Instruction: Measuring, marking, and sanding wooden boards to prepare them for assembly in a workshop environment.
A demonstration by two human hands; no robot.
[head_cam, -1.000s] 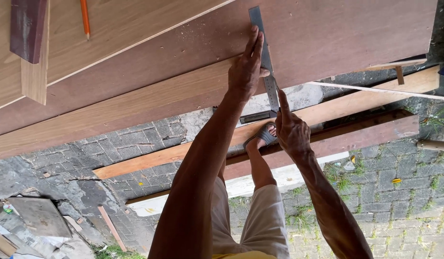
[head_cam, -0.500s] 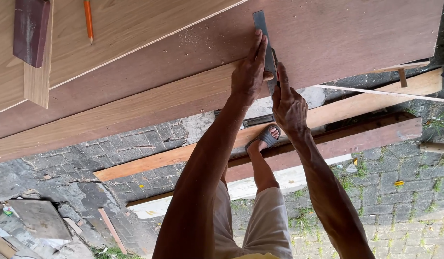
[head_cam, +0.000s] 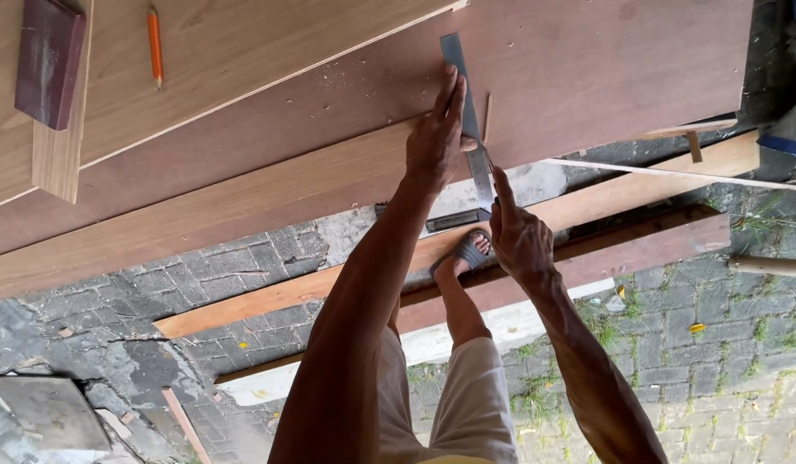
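compared with a second ago, the right hand (head_cam: 520,236) has been drawn down along the metal try square (head_cam: 472,129), from beside the blade on the board to just past the board's near edge, where its forefinger is stretched up against the lower end of the blade. the left hand (head_cam: 434,142) has been kept pressed flat on the blade, fingers extended and close together. whether anything thin is pinched in the right hand cannot be told. from this it is judged that a stroke along the blade has been finished, with the square held in place meanwhile.

the square is laid on the reddish-brown plywood sheet (head_cam: 587,77) on the table. its long axis runs across the sheet's width, tilted a little, the far tip pointing away from the person and the stock (head_cam: 454,220) hanging below the near edge. an orange pencil (head_cam: 155,45) and a dark wood block (head_cam: 47,60) lie well apart on the paler board (head_cam: 243,51).
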